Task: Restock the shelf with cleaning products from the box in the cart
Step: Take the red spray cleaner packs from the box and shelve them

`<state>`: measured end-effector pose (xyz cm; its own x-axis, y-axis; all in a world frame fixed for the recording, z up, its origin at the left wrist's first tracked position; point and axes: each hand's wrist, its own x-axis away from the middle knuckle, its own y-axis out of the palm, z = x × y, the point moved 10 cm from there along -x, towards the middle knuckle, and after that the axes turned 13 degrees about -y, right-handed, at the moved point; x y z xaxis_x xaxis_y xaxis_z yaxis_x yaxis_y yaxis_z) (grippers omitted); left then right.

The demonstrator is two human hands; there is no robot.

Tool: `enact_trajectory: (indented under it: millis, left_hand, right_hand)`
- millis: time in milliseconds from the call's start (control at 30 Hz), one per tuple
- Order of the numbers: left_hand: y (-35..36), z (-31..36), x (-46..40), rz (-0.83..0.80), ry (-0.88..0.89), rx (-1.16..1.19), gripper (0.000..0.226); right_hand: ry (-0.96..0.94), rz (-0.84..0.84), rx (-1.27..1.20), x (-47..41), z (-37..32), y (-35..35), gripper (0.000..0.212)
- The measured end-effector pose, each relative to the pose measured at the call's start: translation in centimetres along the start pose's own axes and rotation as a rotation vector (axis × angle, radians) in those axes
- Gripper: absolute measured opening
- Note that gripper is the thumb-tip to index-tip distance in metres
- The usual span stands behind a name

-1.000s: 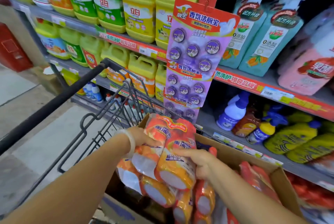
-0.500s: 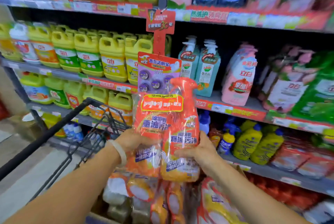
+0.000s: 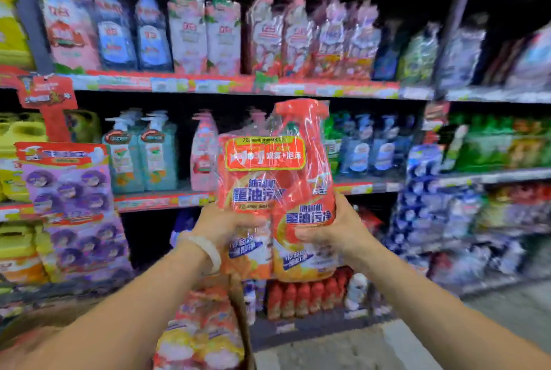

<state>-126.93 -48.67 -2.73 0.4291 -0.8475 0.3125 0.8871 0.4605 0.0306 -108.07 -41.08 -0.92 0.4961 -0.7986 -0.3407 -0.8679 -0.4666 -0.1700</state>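
Both hands clasp one shrink-wrapped twin pack of orange cleaner: the left hand [image 3: 222, 225], with a pale bracelet [image 3: 208, 250] at the wrist, curls round the left bottle's lower half, and the right hand [image 3: 334, 229] wraps the right bottle at about the same height. The twin pack [image 3: 275, 190] stands upright between them, long axis vertical, spray trigger at the top and printed front facing the person. It is raised in front of the middle shelf [image 3: 372, 187], neither hand clearly nearer. Below, more packs lie in the box [image 3: 243, 325]. The red bottles [image 3: 301, 295] on the bottom shelf look like the matching row, so it probably goes down and forward.
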Motion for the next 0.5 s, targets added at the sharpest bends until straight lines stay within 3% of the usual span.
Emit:
enact_trajectory:
  millis: [200, 367, 500]
  left_hand:
    - [17.2, 1.6, 1.1, -0.214, 0.067, -0.015, 0.019]
    - [30.1, 2.5, 1.6, -0.352, 0.083, -0.064, 0.016]
    - [40.1, 2.9, 1.7, -0.476, 0.114, -0.115, 0.019]
  right_hand:
    - [-0.036, 0.189, 0.095, 5.0, -2.0, -16.1, 0.082]
    - [-0.056, 0.325, 0.15, 8.5, -2.5, -27.3, 0.059]
    - [-0.023, 0.479, 0.199, 10.8, -0.9, -36.3, 0.068]
